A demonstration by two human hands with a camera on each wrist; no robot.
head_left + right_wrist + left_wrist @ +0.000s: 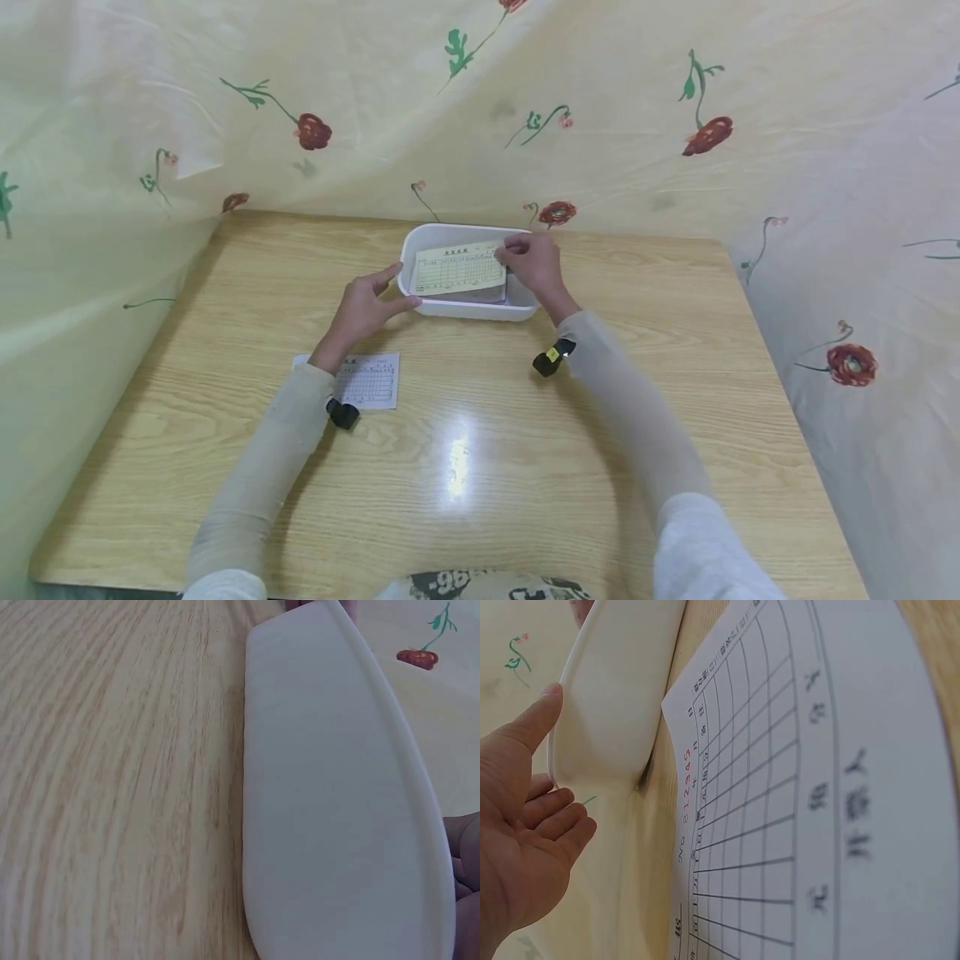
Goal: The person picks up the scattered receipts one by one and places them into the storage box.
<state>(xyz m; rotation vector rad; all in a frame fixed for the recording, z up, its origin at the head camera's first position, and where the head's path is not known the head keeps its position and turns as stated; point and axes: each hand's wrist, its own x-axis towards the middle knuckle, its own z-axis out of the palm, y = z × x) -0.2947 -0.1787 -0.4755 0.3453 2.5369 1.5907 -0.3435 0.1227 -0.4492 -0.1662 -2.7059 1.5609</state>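
A white plastic tub (pixel 480 312) stands at the back of the table with paper slips inside. My right hand (pixel 534 262) reaches over its right part and pinches the right edge of a pale yellow printed form (pixel 459 271). Under that form, a paler sheet (pixel 491 294) partly shows. At the tub's left end, my left hand (pixel 363 310) has its thumb and forefinger spread and touching the rim; the left wrist view shows the thumb (pixel 540 720) against the tub wall (pixel 607 697). In the right wrist view the tub wall (pixel 330 787) hides most of the right hand (pixel 466 877).
Beneath the left wrist, a white printed form (pixel 371 383) lies on the wooden table (pixel 480 417), partly covered by the forearm. A floral curtain (pixel 420 108) hangs behind the table and along both sides.
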